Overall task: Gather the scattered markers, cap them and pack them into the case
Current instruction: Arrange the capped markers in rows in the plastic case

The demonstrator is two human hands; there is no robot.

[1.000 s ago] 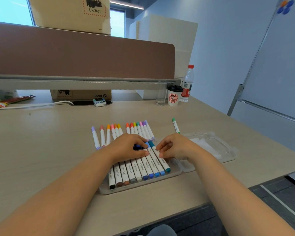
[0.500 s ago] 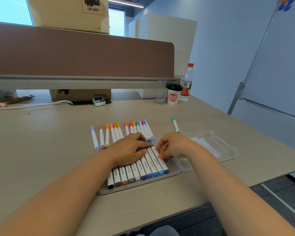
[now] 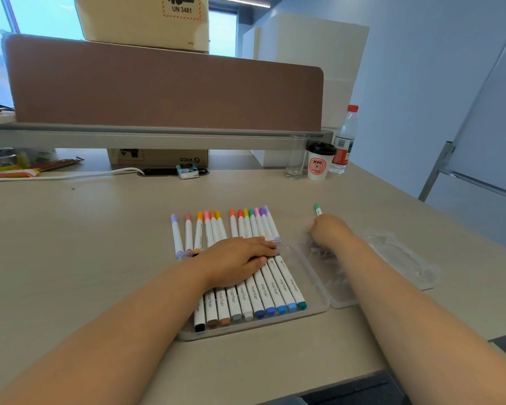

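Observation:
A clear plastic case lies open on the desk, holding a row of capped white markers with black, brown, grey and blue ends. My left hand rests flat across their upper halves. Behind the case, several more capped markers with pastel and bright caps lie side by side on the desk. My right hand is stretched over the case's clear lid, and its curled fingers pinch the lower end of a lone green marker. Only that marker's green cap shows past the fingers.
A drinking glass, a paper cup and a water bottle stand at the back right. A white cable, a small packet and a cardboard box sit under the brown divider. The desk edge runs just below the case.
My right hand left the markers in the case and moved back and right to the green marker. My left hand spread flatter over the packed row.

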